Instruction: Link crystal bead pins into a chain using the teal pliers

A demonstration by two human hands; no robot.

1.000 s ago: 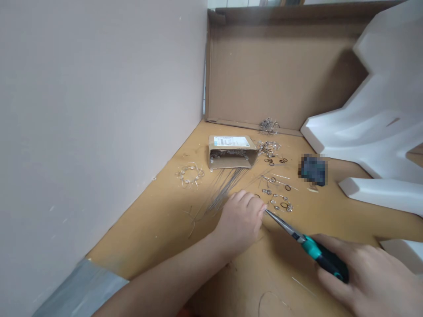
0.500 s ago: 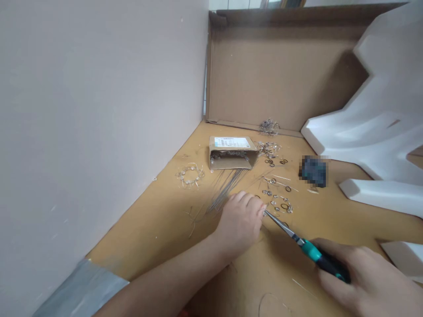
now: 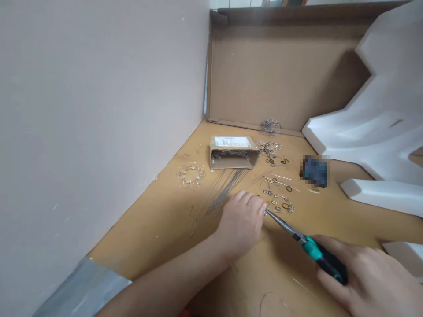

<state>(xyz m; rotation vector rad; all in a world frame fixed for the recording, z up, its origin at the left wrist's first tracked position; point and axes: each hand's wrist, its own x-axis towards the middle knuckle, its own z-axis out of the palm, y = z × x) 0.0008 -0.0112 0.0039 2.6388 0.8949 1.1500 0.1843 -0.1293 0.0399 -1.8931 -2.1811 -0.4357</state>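
Tan tabletop beneath slim-nosed, teal-and-black pliers tight in right hand, left hand curled, contents hidden.

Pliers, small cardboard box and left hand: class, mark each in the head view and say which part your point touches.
Pliers (image 3: 311,248): head view, on the green handle section.
Small cardboard box (image 3: 233,141): head view, on the white top label.
Left hand (image 3: 240,223): head view, on its back.
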